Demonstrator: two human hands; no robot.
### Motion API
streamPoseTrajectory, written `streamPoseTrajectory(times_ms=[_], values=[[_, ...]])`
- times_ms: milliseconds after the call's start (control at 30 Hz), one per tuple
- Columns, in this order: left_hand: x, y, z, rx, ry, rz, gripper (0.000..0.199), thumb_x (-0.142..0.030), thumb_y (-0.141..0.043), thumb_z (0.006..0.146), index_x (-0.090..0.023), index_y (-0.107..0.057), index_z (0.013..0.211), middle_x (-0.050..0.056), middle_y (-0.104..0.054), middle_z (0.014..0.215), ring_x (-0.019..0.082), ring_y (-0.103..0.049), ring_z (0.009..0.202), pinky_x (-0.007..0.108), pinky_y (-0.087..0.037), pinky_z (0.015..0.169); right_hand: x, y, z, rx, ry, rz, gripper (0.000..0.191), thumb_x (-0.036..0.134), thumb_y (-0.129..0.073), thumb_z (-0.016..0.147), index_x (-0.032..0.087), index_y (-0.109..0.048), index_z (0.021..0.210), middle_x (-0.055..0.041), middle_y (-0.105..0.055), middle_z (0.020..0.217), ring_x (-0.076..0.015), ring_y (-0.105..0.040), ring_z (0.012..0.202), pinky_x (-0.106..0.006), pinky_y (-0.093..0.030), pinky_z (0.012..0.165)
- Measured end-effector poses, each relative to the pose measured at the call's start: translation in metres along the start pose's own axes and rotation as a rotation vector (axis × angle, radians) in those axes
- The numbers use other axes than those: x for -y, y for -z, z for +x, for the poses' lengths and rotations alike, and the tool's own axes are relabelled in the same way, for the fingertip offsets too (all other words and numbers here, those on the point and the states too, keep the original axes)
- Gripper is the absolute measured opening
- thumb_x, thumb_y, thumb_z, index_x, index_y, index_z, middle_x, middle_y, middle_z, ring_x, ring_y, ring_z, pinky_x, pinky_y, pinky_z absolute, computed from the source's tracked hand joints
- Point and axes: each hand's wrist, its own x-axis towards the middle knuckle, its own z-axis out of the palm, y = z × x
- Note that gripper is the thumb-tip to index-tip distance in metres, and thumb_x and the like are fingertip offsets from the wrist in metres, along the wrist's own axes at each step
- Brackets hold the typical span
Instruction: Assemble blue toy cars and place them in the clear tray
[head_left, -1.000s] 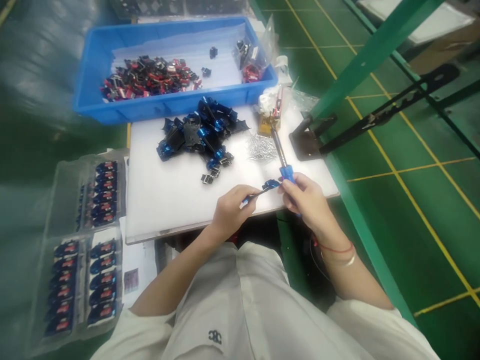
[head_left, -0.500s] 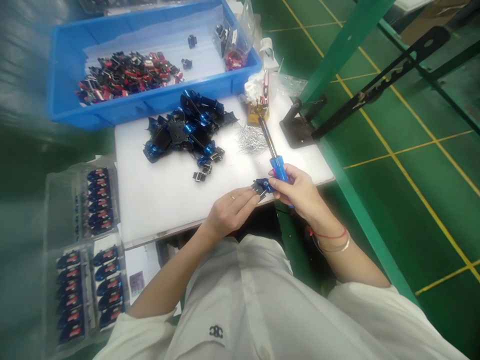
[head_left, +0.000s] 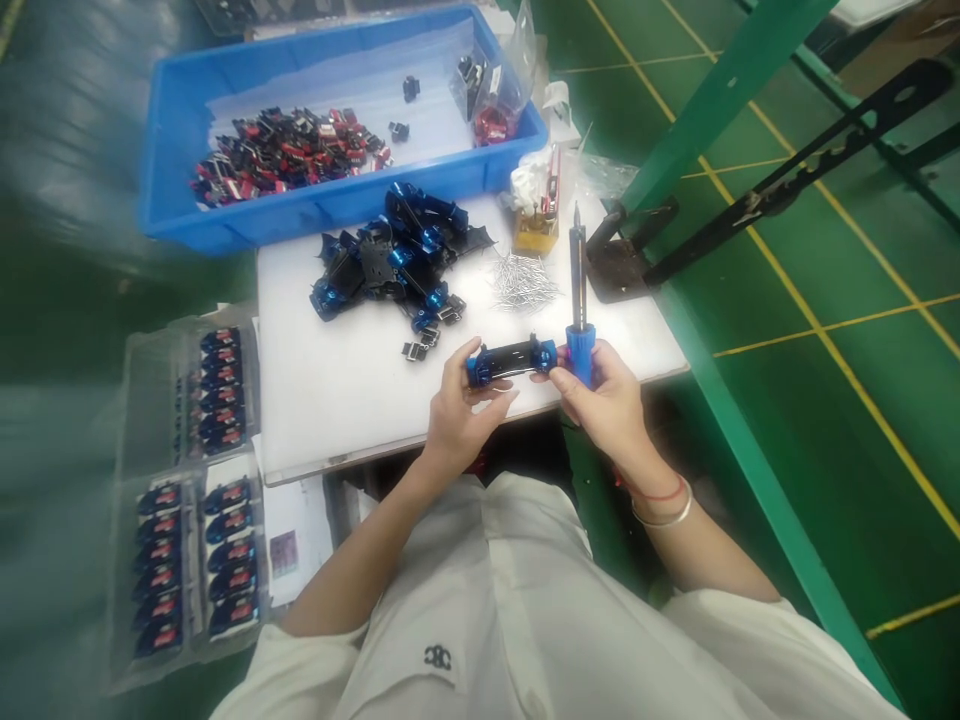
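A blue and black part (head_left: 511, 362) lies level between my hands over the table's front edge. My left hand (head_left: 461, 410) holds its left end, thumb below and fingers behind. My right hand (head_left: 607, 398) is closed round the blue handle of a soldering iron (head_left: 579, 345), whose tip points up and away from me. The fingertips of that hand also touch the part's right end. Beyond the hands, a heap of similar blue and black parts (head_left: 390, 260) and a pile of thin metal pins (head_left: 523, 282) lie on the white table (head_left: 322, 400).
Behind the heap stands a blue bin (head_left: 337, 205) with red and black pieces. A yellow block (head_left: 535, 235) with white wadding sits at the back right, near a black metal bracket (head_left: 622, 275). Clear trays (head_left: 191, 560) of blue parts are at the lower left.
The soldering iron has swung upright, away from the yellow block. The part between my hands has been turned and now shows its full length, with my left hand opened wider round its left end.
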Motion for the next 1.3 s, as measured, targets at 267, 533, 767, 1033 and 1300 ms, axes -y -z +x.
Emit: streamPoseTrajectory(times_ms=[267,533,767,1033,1300], values=[[-0.002,-0.010,0.002,-0.191,0.026,0.081,0.034,-0.027,-0.072,0.079,-0.022,-0.054,0.106,-0.002,-0.064,0.085,0.011,-0.064,0.070,0.024,-0.056,0.069,-0.001,-0.005,-0.007,-0.103,0.113,-0.244,0.028,0.046,-0.073,0.080,0.022,-0.060,0.087,-0.0012,-0.066,0.076,-0.0189,-0.060,0.058,-0.029,-0.050,0.053],[-0.007,-0.011,0.003,-0.244,-0.125,0.247,0.025,-0.028,-0.072,0.081,-0.022,-0.052,0.095,-0.005,-0.058,0.073,0.009,-0.058,0.061,0.020,-0.048,0.059,-0.007,-0.010,-0.012,-0.226,0.174,-0.382,0.031,0.045,-0.076,0.077,0.021,-0.061,0.091,-0.0021,-0.069,0.081,-0.0232,-0.066,0.071,-0.034,-0.055,0.065],[-0.009,-0.014,0.004,-0.263,-0.234,0.310,0.024,-0.021,-0.072,0.082,-0.022,-0.053,0.096,-0.005,-0.060,0.075,0.008,-0.059,0.061,0.018,-0.046,0.058,-0.008,-0.017,-0.014,-0.298,0.199,-0.382,0.033,0.046,-0.079,0.076,0.021,-0.061,0.090,-0.0004,-0.068,0.078,-0.0209,-0.064,0.066,-0.031,-0.055,0.063],[-0.012,-0.019,0.003,-0.297,-0.277,0.372,0.029,-0.011,-0.073,0.076,-0.023,-0.053,0.094,-0.007,-0.061,0.075,0.007,-0.061,0.062,0.016,-0.046,0.059,-0.010,-0.019,-0.015,-0.335,0.180,-0.395,0.026,0.042,-0.075,0.074,0.021,-0.060,0.082,0.0008,-0.065,0.074,-0.0191,-0.062,0.062,-0.030,-0.054,0.063],[-0.012,-0.019,0.003,-0.288,-0.172,0.372,0.030,-0.013,-0.074,0.073,-0.023,-0.053,0.092,-0.008,-0.060,0.071,0.008,-0.060,0.060,0.018,-0.047,0.059,-0.012,-0.019,-0.015,-0.331,0.210,-0.383,0.026,0.040,-0.076,0.074,0.020,-0.061,0.081,0.0020,-0.062,0.070,-0.0176,-0.060,0.058,-0.028,-0.052,0.059]])
